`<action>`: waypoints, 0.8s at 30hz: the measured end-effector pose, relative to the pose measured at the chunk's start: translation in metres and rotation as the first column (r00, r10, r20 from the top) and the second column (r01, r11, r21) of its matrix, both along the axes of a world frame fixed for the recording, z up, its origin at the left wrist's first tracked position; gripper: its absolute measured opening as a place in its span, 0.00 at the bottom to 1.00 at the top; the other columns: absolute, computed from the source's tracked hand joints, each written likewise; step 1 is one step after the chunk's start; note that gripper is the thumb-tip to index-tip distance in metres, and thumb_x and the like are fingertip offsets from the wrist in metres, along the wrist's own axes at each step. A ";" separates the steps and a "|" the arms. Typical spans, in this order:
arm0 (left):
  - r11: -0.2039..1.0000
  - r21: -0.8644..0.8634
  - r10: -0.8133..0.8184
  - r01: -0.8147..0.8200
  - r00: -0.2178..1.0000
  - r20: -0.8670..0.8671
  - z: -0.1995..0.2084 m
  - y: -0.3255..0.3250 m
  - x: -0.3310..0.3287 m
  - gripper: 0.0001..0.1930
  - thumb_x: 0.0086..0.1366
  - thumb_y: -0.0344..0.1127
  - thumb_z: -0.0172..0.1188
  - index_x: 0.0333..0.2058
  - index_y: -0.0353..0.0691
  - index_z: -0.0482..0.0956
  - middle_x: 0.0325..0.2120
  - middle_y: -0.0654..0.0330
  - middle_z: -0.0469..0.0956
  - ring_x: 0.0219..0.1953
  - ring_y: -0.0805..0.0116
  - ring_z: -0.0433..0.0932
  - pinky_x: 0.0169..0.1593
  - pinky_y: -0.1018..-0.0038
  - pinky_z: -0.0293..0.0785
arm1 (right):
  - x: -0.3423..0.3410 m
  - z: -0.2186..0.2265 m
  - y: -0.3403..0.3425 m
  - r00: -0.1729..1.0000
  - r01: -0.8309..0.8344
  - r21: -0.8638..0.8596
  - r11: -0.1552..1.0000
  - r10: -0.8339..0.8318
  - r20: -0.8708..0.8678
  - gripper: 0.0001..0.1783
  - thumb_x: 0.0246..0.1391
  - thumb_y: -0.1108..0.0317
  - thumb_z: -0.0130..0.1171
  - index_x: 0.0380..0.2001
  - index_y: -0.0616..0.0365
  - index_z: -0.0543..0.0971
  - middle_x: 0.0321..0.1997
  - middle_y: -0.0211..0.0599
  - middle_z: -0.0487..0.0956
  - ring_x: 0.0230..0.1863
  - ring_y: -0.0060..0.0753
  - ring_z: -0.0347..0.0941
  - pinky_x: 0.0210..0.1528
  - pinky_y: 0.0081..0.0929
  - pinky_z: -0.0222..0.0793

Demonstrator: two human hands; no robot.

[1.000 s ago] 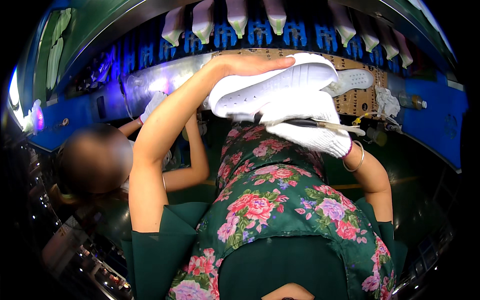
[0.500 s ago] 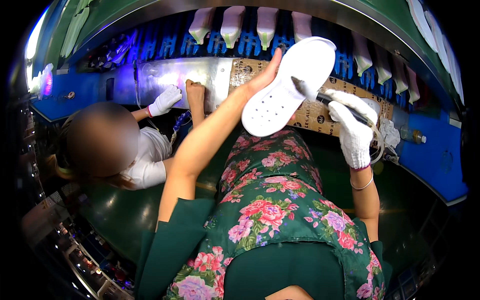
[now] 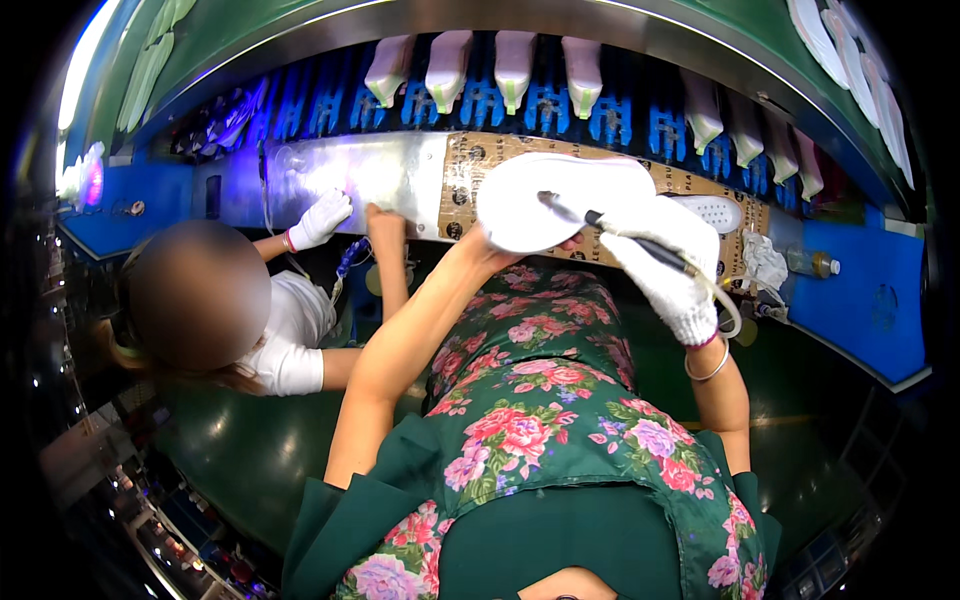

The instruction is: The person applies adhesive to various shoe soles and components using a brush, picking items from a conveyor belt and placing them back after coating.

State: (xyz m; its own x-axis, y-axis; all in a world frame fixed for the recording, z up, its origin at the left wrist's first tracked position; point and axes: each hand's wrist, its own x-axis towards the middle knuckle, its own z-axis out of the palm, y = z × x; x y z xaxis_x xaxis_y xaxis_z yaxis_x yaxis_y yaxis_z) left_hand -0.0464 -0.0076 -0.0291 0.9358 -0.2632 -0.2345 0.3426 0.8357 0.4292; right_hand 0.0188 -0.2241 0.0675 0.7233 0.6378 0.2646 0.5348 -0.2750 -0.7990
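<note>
A white shoe sole [image 3: 595, 178] lies across my left hand [image 3: 484, 250], which is bare and grips its near left end; most of the fingers are hidden underneath. My right hand [image 3: 668, 250], in a white knit glove, is closed round the black handle of a brush [image 3: 570, 209]. The brush's dark tip rests over the sole's surface. From the rear of the handle a pale hose [image 3: 730, 308] curves down beside my wrist. On the cardboard past my right hand lies another white piece with small holes [image 3: 714, 212].
Brown printed cardboard [image 3: 462, 180] covers part of the metal bench [image 3: 410, 165]. Behind it, pink-and-white shoe forms [image 3: 515, 70] hang in a row on blue racks. A co-worker's gloved hand [image 3: 322, 216] is at left. Crumpled white cloth [image 3: 764, 262] and a bottle [image 3: 812, 263] stand right.
The white sole has come down and turned from upright to nearly level, its perforated face no longer showing. My right hand has shifted left with the brush. The view has moved slightly.
</note>
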 end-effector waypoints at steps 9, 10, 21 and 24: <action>0.869 -0.445 0.229 -0.215 0.973 -0.023 0.012 -0.024 -0.018 0.43 0.58 0.59 0.53 0.67 0.39 0.59 0.61 0.39 0.66 0.57 0.45 0.73 0.57 0.54 0.77 | -0.006 0.013 0.005 0.994 0.107 0.271 0.957 -0.104 -0.026 0.11 0.45 0.74 0.71 0.35 0.59 0.86 0.35 0.41 0.85 0.35 0.35 0.82 0.38 0.27 0.76; 0.889 -0.398 0.260 -0.225 0.965 0.036 0.002 -0.027 -0.017 0.44 0.54 0.56 0.57 0.66 0.38 0.60 0.60 0.38 0.66 0.57 0.49 0.74 0.56 0.58 0.78 | -0.006 0.017 0.004 0.991 0.130 0.281 0.951 -0.130 -0.019 0.10 0.45 0.73 0.71 0.35 0.59 0.86 0.35 0.41 0.85 0.34 0.35 0.82 0.37 0.27 0.76; 0.940 -0.083 0.331 -0.332 0.943 -0.027 0.023 -0.062 0.002 0.57 0.48 0.78 0.60 0.69 0.46 0.56 0.62 0.53 0.67 0.64 0.53 0.67 0.66 0.52 0.65 | 0.001 0.037 0.025 0.953 0.058 0.378 0.924 -0.164 0.256 0.13 0.41 0.76 0.70 0.35 0.59 0.86 0.36 0.43 0.85 0.35 0.39 0.82 0.41 0.30 0.77; 0.936 -0.070 0.344 -0.344 0.939 -0.020 0.028 -0.073 0.001 0.57 0.49 0.77 0.62 0.69 0.46 0.56 0.64 0.54 0.65 0.65 0.53 0.66 0.67 0.52 0.63 | -0.009 0.029 0.027 0.963 0.098 0.243 0.965 -0.153 0.221 0.20 0.48 0.70 0.68 0.48 0.55 0.82 0.50 0.39 0.82 0.51 0.42 0.79 0.55 0.36 0.72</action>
